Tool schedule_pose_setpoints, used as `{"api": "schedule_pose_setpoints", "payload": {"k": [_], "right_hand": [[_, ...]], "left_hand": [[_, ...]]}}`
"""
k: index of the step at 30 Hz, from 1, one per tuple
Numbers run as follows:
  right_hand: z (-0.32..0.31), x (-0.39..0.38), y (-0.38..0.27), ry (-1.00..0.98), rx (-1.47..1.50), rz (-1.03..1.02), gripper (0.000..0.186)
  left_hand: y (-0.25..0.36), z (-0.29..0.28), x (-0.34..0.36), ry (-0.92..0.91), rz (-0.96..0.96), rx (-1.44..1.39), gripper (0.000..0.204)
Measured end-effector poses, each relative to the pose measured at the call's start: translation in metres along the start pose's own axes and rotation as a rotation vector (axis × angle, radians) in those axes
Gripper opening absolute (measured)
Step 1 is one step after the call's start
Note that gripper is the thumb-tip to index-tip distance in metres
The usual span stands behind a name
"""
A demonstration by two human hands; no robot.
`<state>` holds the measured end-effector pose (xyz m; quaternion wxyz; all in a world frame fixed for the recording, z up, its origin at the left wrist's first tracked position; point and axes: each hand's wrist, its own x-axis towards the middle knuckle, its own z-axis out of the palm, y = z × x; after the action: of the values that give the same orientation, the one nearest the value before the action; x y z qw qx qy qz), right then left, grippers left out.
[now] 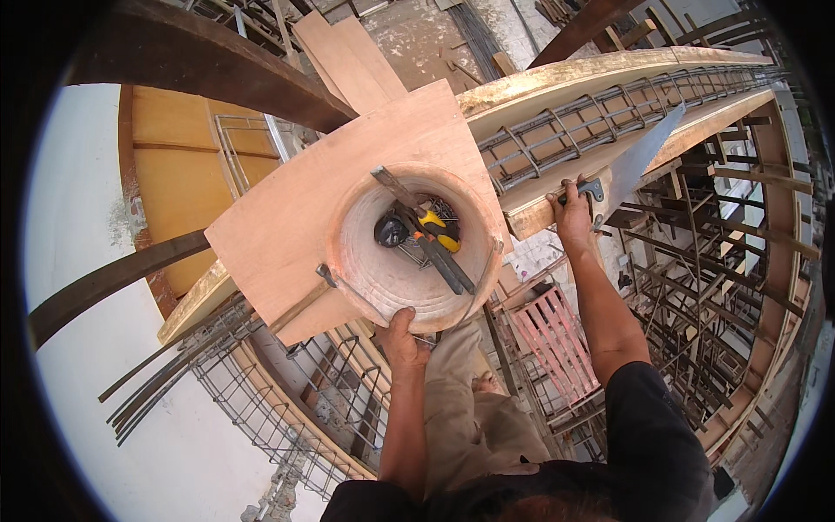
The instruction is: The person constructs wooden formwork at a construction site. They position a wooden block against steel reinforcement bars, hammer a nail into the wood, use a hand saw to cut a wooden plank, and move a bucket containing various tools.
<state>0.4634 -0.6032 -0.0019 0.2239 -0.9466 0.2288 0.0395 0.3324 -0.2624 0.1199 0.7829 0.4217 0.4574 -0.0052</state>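
Observation:
My right hand (572, 213) grips the dark handle of a handsaw (644, 157), its blade pointing away to the far right over a timber beam form. With my left hand (403, 342) I hold the near rim of a round, pale, dirty bucket (348, 252), thumb over the edge and the other fingers partly hidden. Inside the bucket lie a yellow-and-black handled tool (442, 233), a dark bar-like tool (445, 264), a black rounded object (391, 230) and loose nails. A hammer (323, 277) lies on the plywood sheet (270, 226) left of the bucket.
Long steel reinforcement (600, 117) runs inside the timber form (557, 209) at the right. More bar cages (270, 409) and loose rods stand lower left. Dark timbers (217, 65) cross the upper left. A reddish slatted panel (557, 344) lies below, with scaffolding-like timbers at the right.

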Motion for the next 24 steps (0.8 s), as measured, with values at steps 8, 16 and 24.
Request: {"api": "schedule_pose_setpoints", "payload": {"k": [8,16,24], "right_hand": [[0.028,0.001,0.101,0.127,0.316,0.132,0.046],[0.002,-0.005,0.000,0.033,0.141,0.178,0.053],[0.007,-0.007,0.006,0.137,0.341,0.234,0.052]], "left_hand": [[0.037,0.185,-0.006,-0.448,-0.078,0.120,0.055],[-0.029,0.405,0.064,-0.724,-0.197,0.292,0.038],[-0.144,0.532,0.059,-0.813,-0.348,0.355,0.031]]}}
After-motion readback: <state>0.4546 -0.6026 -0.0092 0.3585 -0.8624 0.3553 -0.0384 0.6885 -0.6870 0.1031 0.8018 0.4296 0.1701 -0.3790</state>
